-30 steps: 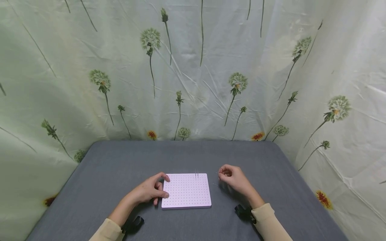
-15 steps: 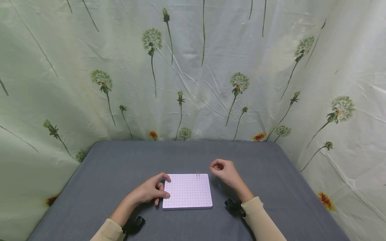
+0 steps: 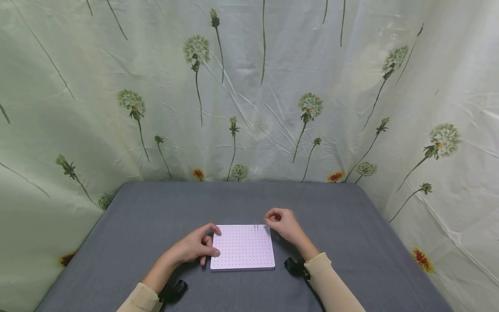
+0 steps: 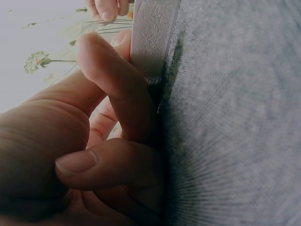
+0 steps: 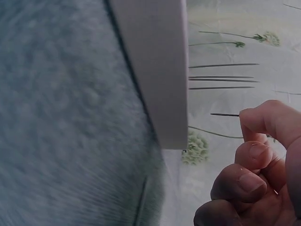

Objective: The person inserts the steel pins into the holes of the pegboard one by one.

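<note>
A pale lilac board (image 3: 243, 247) with rows of small holes lies flat on the table. My left hand (image 3: 192, 245) holds its left side, thumb and index finger at the top face, other fingers curled beside the edge (image 4: 153, 37). Several thin metal pins (image 5: 223, 77) stand upright near the board's far right corner. Just beside them, above that corner, my right hand (image 3: 286, 223) pinches another thin pin (image 5: 225, 114) between thumb and index finger. The pin's free tip points down toward the board, a short gap away in the right wrist view.
One loose pin (image 5: 141, 200) lies on the grey cloth right of the board. The grey-covered table (image 3: 187, 203) ends at a flower-printed curtain (image 3: 249, 108). A black wrist camera (image 3: 294, 266) sits under my right sleeve.
My right hand has moved left from the table beside the board, carrying a pin, to above the far right corner. My left hand keeps its place on the board.
</note>
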Tool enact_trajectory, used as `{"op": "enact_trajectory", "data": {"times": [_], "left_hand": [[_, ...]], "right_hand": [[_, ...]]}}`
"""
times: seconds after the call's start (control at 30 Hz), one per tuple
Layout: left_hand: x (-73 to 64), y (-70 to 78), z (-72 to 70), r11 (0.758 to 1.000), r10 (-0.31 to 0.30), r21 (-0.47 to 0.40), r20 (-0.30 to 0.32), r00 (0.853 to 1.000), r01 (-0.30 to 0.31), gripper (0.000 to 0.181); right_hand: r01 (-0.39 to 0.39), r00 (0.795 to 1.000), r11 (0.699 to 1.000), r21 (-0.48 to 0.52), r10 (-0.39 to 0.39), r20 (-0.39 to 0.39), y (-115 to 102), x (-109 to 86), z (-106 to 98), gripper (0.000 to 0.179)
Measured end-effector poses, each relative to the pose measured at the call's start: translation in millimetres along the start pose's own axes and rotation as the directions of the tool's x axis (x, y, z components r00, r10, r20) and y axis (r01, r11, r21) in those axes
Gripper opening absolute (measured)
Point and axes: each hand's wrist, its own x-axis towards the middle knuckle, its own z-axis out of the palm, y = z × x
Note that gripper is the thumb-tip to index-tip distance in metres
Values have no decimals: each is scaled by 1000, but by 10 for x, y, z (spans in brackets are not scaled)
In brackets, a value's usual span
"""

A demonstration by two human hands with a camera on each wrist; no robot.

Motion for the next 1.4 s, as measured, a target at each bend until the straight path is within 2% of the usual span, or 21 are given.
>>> {"op": "enact_trajectory", "data": {"times": [0.43, 1.07, 1.4], "left_hand": [[19, 14, -19, 1000, -6, -15, 4, 1000, 6, 54], [15, 21, -5, 1000, -3, 15, -18, 1000, 3, 55], [-2, -5, 0, 1000, -4, 1, -5, 1000, 4, 55]], "right_hand": [[11, 1000, 1000, -1, -11, 27, 44, 0, 52, 5], [1, 997, 999, -42, 2, 75, 38, -13, 73, 4], [11, 997, 999, -52, -7, 79, 43, -37, 93, 5]]}}
